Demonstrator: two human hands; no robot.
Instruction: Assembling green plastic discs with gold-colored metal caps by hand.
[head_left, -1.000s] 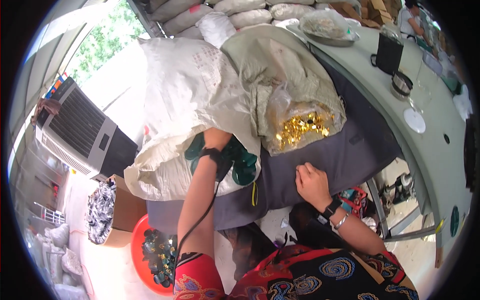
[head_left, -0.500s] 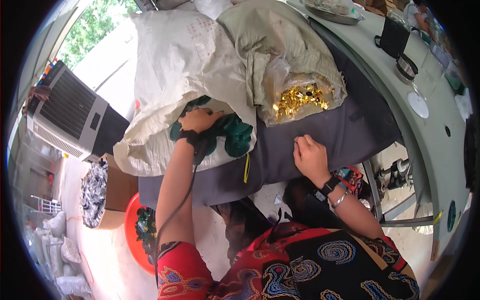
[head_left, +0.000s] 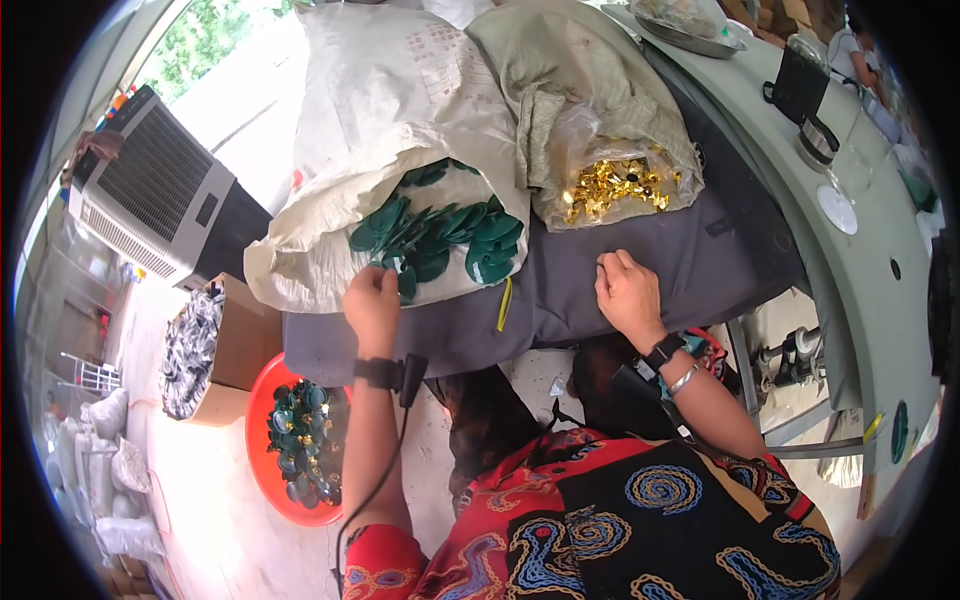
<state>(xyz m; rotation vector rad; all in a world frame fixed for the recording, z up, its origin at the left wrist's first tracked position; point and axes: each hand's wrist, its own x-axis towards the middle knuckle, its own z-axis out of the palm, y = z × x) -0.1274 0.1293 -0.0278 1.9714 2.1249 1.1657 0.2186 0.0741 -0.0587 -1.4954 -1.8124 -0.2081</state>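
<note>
My left hand (head_left: 372, 303) sits at the mouth of a large white sack (head_left: 380, 150) full of dark green leaf-shaped pieces (head_left: 440, 235). Its fingers are closed around one or a few of those green pieces at the sack's lower edge. My right hand (head_left: 628, 293) rests palm down on the grey cloth (head_left: 680, 270) covering the table, fingers slightly curled and holding nothing. Just above it lies a clear plastic bag of small gold pieces (head_left: 612, 187), tucked inside an olive cloth sack (head_left: 580, 80).
A red basin (head_left: 262, 400) with green pieces stands on the floor at the left. Beside it is a cardboard box (head_left: 215, 345) of grey pieces, and a large cooler fan (head_left: 165, 195). A pale green table (head_left: 860, 230) at the right holds a black box, cups and plates.
My left hand has drawn back from deep inside the white sack to its lower edge, uncovering the green pieces. The right hand has stayed on the grey cloth. The view has shifted downward.
</note>
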